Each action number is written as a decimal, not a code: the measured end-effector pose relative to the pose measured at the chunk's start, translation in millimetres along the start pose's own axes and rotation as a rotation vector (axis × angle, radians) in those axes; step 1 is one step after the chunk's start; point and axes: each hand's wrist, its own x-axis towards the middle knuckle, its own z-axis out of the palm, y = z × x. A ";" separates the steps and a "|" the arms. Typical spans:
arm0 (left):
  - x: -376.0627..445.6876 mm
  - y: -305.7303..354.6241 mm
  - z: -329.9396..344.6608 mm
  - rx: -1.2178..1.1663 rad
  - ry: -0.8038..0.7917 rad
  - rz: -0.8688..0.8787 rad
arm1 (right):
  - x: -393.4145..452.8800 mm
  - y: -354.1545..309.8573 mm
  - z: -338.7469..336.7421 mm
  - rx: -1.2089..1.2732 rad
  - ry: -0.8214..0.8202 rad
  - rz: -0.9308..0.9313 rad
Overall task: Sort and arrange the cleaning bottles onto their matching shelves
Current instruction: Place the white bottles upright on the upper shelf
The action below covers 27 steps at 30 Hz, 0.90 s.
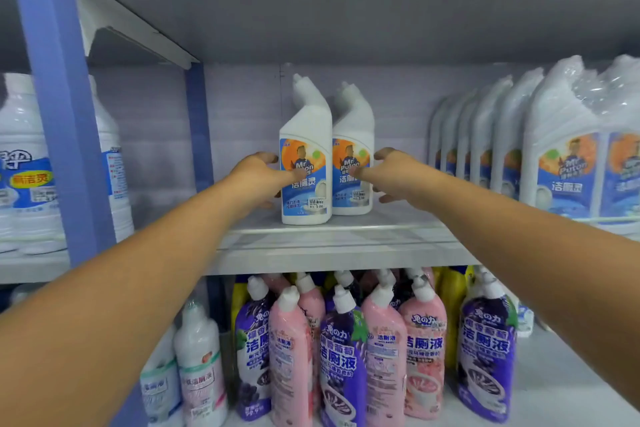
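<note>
Two white angled-neck toilet cleaner bottles stand side by side on the middle shelf (346,246). My left hand (258,177) grips the left bottle (306,121) from its left side, thumb across the blue and orange label. My right hand (384,172) grips the right bottle (356,114) from its right side, thumb on its label. Both bottles are upright and touch each other. The fingers behind the bottles are hidden.
A row of the same white bottles (519,142), some wrapped in plastic, fills the shelf's right end. Large white jugs (27,166) stand left of the blue upright post (59,97). Purple, pink and yellow bottles (346,350) crowd the shelf below.
</note>
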 end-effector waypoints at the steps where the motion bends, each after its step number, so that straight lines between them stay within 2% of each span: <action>1: -5.6 3.3 2.2 -0.009 0.022 0.021 | -6.7 -0.2 -1.1 0.016 0.009 -0.015; 9: -81.6 21.7 22.1 -0.154 0.197 0.176 | -85.8 19.7 -11.2 0.224 0.152 -0.202; 13: -133.9 19.6 41.1 -0.247 0.254 0.270 | -137.4 44.9 -18.1 0.284 0.197 -0.355; 16: -170.9 2.4 63.3 -0.324 0.324 0.298 | -170.7 76.8 -23.9 0.385 0.209 -0.393; 20: -213.2 -41.9 115.1 -0.394 0.341 0.172 | -200.8 142.6 -26.8 0.461 0.160 -0.311; 27: -272.4 -112.4 219.2 -0.442 0.314 -0.167 | -225.9 262.7 -28.6 0.525 0.049 -0.032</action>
